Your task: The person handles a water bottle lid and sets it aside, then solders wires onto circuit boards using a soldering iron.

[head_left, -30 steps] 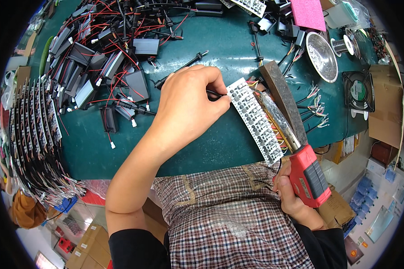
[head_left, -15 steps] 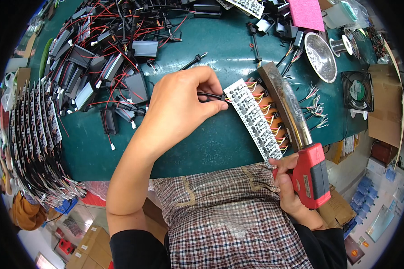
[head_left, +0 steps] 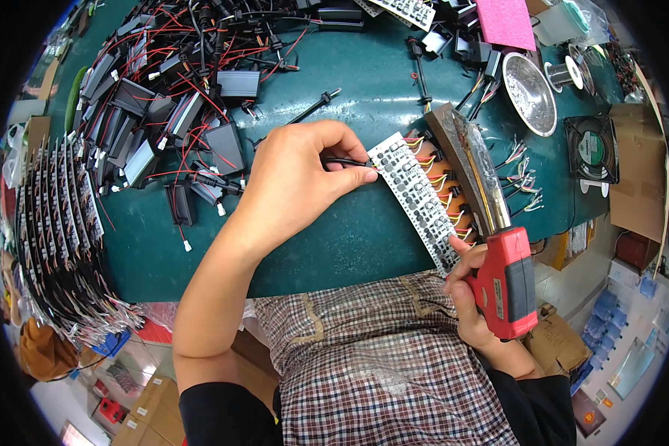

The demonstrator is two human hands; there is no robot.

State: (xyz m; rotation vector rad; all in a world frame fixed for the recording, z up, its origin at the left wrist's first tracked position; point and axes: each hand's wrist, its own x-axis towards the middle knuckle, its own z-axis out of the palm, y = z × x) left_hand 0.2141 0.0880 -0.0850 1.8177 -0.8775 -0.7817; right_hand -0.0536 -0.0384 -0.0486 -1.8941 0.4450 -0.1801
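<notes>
"At the far left corner of the white board point(head_left: 418, 197): what is there?"

"Left hand point(head_left: 297, 182), thumb and forefinger pinched on a black cable point(head_left: 342, 161). Cable lies crosswise, its end pointing right, toward that corner. Actual contact with the board: cannot tell."

"Long axis of the board?"

"Slants from far left to near right, toward the checked apron point(head_left: 364, 320). From the pinch, the board lies to the right and runs back toward the body. Left hand is nearer its far end; right hand point(head_left: 468, 286), its near end."

"Right grip?"

"Fingers around the red handle of a soldering gun point(head_left: 509, 282). Its metal barrel point(head_left: 496, 204) points away from the body and overlaps the dark bar point(head_left: 446, 134) in this view. Tip hard to make out."

"Counts?"

"Cable in the pinch, one. White board beside it, one. Soldering gun, one. Dark bar, one. Farther right: metal bowl point(head_left: 529, 93), one; fan point(head_left: 591, 152), one; pink block point(head_left: 507, 24), one. Coloured wires point(head_left: 440, 178) along the board's right edge: several bunches, partly hidden, no firm number. Grey cases point(head_left: 224, 145), left: heaped, not countable."
</notes>
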